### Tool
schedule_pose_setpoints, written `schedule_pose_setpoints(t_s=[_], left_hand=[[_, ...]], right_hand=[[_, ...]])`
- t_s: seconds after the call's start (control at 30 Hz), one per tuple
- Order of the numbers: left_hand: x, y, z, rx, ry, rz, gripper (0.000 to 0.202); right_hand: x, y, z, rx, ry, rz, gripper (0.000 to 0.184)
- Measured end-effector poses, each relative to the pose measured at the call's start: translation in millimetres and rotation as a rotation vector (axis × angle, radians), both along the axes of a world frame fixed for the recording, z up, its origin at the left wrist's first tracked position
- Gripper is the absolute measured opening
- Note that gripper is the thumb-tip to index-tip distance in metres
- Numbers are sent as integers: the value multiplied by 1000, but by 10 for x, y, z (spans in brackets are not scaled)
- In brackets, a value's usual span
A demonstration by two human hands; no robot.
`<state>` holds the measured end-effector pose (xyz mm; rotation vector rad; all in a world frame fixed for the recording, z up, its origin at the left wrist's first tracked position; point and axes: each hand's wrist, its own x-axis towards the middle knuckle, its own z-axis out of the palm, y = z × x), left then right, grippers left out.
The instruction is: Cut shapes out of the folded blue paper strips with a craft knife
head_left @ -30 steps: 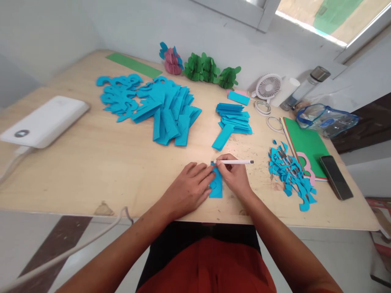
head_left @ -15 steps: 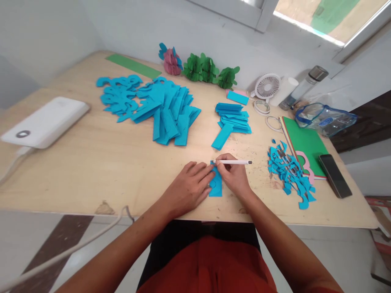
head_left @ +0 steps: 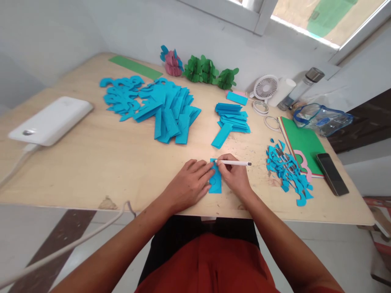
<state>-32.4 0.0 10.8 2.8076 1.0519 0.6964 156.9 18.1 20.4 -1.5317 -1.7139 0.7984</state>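
Near the table's front edge lies a small blue paper strip (head_left: 216,186) with a curved line drawn on it. My left hand (head_left: 190,183) rests flat, its fingertips on the strip's left side. In my right hand (head_left: 233,175) a white pen (head_left: 235,162) is pinched, its tip at the upper part of the strip. Just beyond are a folded blue strip (head_left: 222,136) and a stack of blue folded papers (head_left: 232,118). A larger pile of folded blue papers (head_left: 171,110) lies farther left, beside curly blue cut-outs (head_left: 122,95).
Blue scraps (head_left: 288,171) lie to the right, near a green folder (head_left: 305,142), a pink paper shape (head_left: 302,160) and a phone (head_left: 332,174). A small fan (head_left: 265,86), bottle (head_left: 301,89) and paper crafts (head_left: 201,69) stand at the back. A white power bank (head_left: 51,121) lies left.
The view has shifted slightly. My right hand's pen tip has moved a little along the strip's upper part; my left hand stays on the paper.
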Motion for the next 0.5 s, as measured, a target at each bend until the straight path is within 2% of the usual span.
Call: schedule_pose_setpoints(t_s=[0.5], left_hand=[[3,1,-6,12,-7,0,33]], right_hand=[[62,-164,-12,5,-22,-32,12]])
